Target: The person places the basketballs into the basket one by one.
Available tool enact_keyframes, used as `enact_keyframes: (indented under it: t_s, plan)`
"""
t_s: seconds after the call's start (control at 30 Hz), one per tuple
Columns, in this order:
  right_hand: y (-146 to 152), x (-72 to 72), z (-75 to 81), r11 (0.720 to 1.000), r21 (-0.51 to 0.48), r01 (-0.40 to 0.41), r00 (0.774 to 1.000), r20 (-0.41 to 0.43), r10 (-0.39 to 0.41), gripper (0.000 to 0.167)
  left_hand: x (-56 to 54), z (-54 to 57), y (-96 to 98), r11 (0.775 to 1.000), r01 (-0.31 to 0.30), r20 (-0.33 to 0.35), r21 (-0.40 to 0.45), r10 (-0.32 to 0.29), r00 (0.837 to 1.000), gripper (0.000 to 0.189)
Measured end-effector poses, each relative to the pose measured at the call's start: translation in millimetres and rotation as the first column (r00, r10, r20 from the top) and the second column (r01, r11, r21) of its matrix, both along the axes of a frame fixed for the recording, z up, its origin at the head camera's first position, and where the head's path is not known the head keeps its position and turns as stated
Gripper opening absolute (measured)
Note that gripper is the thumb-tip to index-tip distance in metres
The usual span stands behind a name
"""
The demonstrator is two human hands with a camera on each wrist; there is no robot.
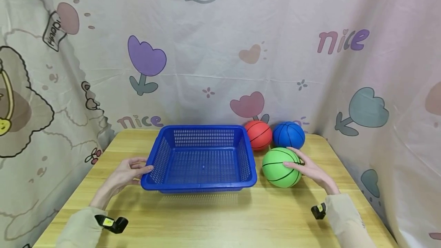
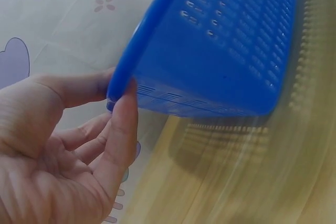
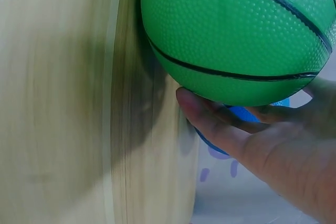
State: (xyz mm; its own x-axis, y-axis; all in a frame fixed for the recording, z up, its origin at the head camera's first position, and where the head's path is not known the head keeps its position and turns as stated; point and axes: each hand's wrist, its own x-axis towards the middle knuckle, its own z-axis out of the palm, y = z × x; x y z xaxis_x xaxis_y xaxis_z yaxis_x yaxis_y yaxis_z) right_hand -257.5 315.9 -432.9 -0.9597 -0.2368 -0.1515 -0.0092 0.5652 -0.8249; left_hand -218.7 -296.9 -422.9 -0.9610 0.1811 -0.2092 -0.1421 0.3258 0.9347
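My left hand pinches the left rim of a blue plastic basket with perforated walls, and nothing lies inside it. In the left wrist view, the thumb and fingers of the left hand sit on either side of the basket's rim. To the basket's right, my right hand holds a green ball with black basketball lines, its fingers spread around the ball's right side. Seen from the right wrist, the fingers of the right hand lie along the green ball; its far side is hidden.
Behind the green ball, a red ball rests close to the basket's right rim, with a blue ball beside it. All are on a light wooden table. A printed curtain hangs behind and at both sides.
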Motion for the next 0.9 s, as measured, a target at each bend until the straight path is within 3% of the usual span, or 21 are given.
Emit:
enact_keyframes:
  t_s: [0.23, 0.57, 0.9]
  plan:
    - [1.6, 1.2, -0.1, 0.999, -0.034, -0.007, 0.998, -0.057, 0.005, 0.076, 0.4, 1.5, 2.0, 1.000, -0.013, 0.007, -0.012, 0.013, 1.000, 0.072]
    - [0.5, 1.5, 4.1, 0.994, -0.108, 0.005, 0.997, -0.076, -0.014, 0.074, 1.1, 1.7, 0.7, 1.000, -0.011, 0.010, -0.028, 0.012, 1.000, 0.072]
    - [-2.3, -1.6, 27.2, 0.987, -0.154, -0.033, 0.986, -0.166, 0.007, 0.074, 2.6, 1.5, 2.7, 0.999, -0.026, 0.013, -0.020, 0.026, 1.000, 0.073]
